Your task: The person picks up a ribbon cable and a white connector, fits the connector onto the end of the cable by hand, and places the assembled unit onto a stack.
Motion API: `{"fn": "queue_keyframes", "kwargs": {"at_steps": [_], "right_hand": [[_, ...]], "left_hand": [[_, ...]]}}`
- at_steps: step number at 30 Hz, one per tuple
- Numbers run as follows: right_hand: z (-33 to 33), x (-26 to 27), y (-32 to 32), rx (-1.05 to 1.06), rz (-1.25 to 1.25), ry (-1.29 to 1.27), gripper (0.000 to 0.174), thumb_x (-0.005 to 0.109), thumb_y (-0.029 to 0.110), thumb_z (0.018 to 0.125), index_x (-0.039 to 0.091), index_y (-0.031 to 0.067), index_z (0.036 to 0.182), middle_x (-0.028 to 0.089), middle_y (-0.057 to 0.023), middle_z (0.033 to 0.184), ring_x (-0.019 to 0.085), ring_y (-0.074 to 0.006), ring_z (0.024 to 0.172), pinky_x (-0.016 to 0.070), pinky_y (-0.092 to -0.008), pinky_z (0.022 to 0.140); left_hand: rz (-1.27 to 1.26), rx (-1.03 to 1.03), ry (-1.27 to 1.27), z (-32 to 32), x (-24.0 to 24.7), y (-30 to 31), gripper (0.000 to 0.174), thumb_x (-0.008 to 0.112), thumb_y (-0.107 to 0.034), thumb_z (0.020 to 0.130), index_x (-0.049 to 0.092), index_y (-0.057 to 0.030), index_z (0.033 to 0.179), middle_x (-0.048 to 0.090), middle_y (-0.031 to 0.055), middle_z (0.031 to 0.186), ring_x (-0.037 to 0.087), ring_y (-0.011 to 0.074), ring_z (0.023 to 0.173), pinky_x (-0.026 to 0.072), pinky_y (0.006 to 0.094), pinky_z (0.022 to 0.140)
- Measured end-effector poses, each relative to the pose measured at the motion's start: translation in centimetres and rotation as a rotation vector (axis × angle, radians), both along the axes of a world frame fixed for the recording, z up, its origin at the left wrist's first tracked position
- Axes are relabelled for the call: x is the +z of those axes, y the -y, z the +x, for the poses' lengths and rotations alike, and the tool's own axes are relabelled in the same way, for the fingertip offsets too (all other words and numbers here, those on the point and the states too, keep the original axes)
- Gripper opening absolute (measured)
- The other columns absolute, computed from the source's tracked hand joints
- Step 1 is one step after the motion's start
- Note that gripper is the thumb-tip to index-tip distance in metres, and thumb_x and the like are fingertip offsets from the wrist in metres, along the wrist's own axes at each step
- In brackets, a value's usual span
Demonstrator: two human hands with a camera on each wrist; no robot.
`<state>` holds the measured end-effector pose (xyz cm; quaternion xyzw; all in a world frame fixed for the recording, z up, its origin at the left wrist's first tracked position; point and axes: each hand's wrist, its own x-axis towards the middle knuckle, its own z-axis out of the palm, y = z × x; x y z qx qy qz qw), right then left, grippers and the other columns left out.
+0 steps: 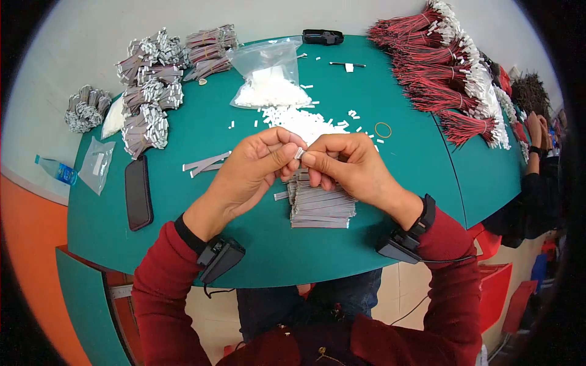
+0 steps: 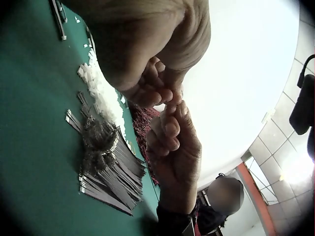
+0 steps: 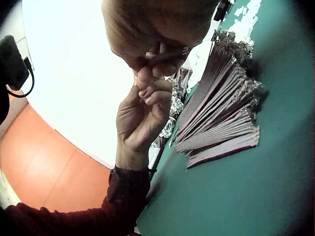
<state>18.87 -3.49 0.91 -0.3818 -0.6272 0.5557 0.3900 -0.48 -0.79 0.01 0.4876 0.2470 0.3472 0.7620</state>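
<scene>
Both hands meet fingertip to fingertip above the table. A small white connector housing [image 1: 298,153] sits between the thumb and forefinger of my left hand [image 1: 244,171]. Right against it, my right hand [image 1: 360,168] pinches a short grey ribbon cable [image 3: 170,56], whose bare terminal end sticks out past the fingers in the right wrist view. Fingers hide where cable and housing meet. Below the hands lies a stack of grey ribbon cables [image 1: 322,207], fanned out in the right wrist view. Just beyond is a pile of loose white connector housings [image 1: 305,124].
A plastic bag [image 1: 265,73] of white housings stands behind the pile. Bundled grey cables [image 1: 146,91] lie left, bundled red-and-black wires [image 1: 436,67] right. A phone [image 1: 138,194], water bottle [image 1: 56,170], rubber band [image 1: 383,129] and loose ribbon cables [image 1: 206,163] also lie there. Another person's hand [image 1: 536,129] shows far right.
</scene>
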Motion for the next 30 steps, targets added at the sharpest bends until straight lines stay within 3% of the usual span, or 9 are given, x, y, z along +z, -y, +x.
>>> {"fn": "queue_keyframes", "kwargs": {"at_steps": [22, 30], "right_hand": [[-0.03, 0.10, 0.03, -0.007, -0.036, -0.025, 0.017, 0.057, 0.015, 0.089, 0.063, 0.0031, 0.078, 0.059, 0.0012, 0.061, 0.049, -0.0022, 0.050, 0.0378, -0.0174, 0.045], [0.15, 0.46, 0.03, -0.003, -0.054, -0.001, 0.017, 0.060, 0.017, 0.087, 0.065, 0.0038, 0.078, 0.060, -0.0003, 0.060, 0.048, -0.0026, 0.047, 0.0336, -0.0171, 0.041]], "left_hand": [[0.041, 0.015, -0.004, 0.04, 0.01, 0.06, 0.018, 0.059, -0.019, 0.089, 0.056, -0.0037, 0.098, 0.056, -0.0020, 0.079, 0.051, 0.0047, 0.071, 0.0385, 0.0190, 0.064], [0.162, 0.076, -0.070, 0.27, 0.17, 0.32, 0.017, 0.058, -0.017, 0.089, 0.056, -0.0030, 0.098, 0.060, 0.0004, 0.083, 0.051, 0.0058, 0.071, 0.0401, 0.0196, 0.065]]}}
